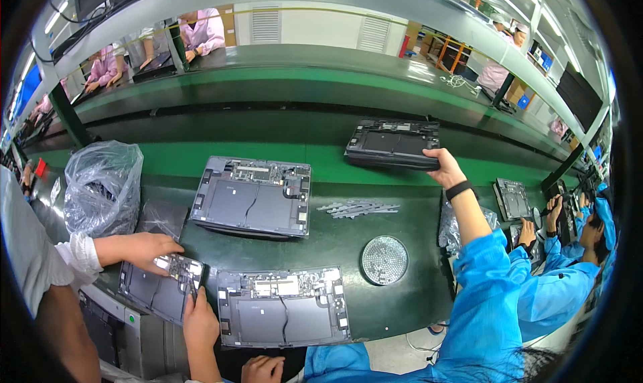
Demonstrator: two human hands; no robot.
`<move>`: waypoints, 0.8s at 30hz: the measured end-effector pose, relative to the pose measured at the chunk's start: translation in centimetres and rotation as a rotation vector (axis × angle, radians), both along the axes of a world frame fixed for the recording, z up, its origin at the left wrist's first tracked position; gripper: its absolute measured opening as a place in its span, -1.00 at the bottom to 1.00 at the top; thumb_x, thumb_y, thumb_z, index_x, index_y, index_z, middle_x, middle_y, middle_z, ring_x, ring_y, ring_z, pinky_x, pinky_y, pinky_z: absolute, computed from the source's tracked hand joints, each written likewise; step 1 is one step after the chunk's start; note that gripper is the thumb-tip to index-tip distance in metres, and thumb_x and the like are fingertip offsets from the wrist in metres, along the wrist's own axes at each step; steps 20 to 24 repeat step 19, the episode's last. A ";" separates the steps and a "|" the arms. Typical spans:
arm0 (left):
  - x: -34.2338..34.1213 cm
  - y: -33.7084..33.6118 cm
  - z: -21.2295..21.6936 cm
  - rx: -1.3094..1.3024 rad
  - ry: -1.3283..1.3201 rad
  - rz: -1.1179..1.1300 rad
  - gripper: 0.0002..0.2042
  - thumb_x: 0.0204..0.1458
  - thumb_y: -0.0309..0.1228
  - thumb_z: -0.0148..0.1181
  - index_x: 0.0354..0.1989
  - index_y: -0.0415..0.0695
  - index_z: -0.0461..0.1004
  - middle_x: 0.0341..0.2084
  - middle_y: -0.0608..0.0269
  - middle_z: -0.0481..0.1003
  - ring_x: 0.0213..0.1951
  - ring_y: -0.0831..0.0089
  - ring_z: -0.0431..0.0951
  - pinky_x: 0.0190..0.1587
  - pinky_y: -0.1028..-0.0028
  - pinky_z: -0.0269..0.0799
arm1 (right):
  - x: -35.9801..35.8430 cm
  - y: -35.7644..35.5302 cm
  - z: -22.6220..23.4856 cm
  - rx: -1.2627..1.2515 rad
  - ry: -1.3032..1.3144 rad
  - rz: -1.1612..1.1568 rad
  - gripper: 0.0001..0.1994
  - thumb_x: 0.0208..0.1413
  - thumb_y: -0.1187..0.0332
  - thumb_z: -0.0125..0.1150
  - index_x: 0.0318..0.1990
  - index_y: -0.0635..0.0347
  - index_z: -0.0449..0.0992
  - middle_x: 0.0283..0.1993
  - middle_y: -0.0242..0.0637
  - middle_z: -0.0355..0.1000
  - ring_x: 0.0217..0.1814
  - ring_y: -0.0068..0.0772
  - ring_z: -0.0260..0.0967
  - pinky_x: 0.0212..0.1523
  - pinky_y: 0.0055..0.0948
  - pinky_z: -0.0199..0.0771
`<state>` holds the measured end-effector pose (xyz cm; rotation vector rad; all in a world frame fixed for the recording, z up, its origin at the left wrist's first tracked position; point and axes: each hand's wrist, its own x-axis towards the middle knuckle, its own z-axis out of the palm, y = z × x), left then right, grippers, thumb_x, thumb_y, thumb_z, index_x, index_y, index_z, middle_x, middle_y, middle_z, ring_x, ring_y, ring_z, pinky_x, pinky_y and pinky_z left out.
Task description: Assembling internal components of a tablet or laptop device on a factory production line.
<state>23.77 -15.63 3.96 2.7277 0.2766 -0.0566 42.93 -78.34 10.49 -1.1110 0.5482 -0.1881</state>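
My right hand, with a black band at the wrist, reaches far across the bench. It is closed on the near right corner of a dark laptop base, whose inner parts show. This base looks thick, like several stacked. My left hand rests low at the bottom edge, fingers curled in, and nothing shows in it. Just above it lies an open grey laptop base with a circuit board along its far side. Behind that stands a stack of similar laptop bases.
Grey strips and a round metal-looking dish lie mid-bench. A clear plastic bag stands left. At left, a co-worker's hands work on another laptop base. Blue-sleeved people sit at right. A raised ledge runs behind.
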 end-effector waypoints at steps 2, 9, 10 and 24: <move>-0.1 1.8 -3.0 0.102 -0.034 -0.113 -0.64 0.13 -0.51 -0.10 0.09 -0.29 0.40 0.13 -0.20 0.36 0.07 -0.21 0.40 0.15 0.13 0.33 | -4.0 2.9 2.3 -0.136 -0.110 0.028 -0.75 0.01 0.56 0.19 -0.11 0.29 0.44 -0.16 -0.23 0.48 -0.14 -0.30 0.49 -0.05 -0.33 0.52; -2.9 1.4 -1.3 0.466 -0.195 -0.567 -0.76 0.04 -0.56 -0.01 -0.12 -0.29 0.46 0.11 -0.10 0.41 -0.01 0.01 0.51 0.02 0.21 0.46 | -22.0 16.0 5.0 -0.010 -0.244 0.019 -0.46 -0.13 0.65 0.13 0.13 0.34 0.33 -0.09 -0.19 0.50 -0.16 -0.32 0.50 -0.05 -0.31 0.54; -3.6 1.0 -0.7 0.433 -0.160 -0.561 -0.75 0.03 -0.57 0.01 -0.10 -0.28 0.44 0.11 -0.12 0.40 -0.01 -0.01 0.51 0.02 0.20 0.46 | -23.7 17.8 4.3 -0.008 -0.231 0.020 -0.42 -0.16 0.65 0.14 0.15 0.34 0.31 -0.07 -0.17 0.49 -0.14 -0.30 0.51 -0.04 -0.30 0.54; -5.9 8.3 -6.5 0.257 -0.035 -0.276 -0.56 -0.09 -0.63 0.07 0.06 -0.27 0.35 0.23 -0.19 0.27 0.09 -0.12 0.43 0.13 0.16 0.39 | -31.7 25.2 1.2 0.092 -0.223 0.214 -0.18 -0.19 0.58 0.37 0.30 0.37 0.10 0.16 -0.14 0.33 0.18 -0.35 0.34 0.21 -0.36 0.29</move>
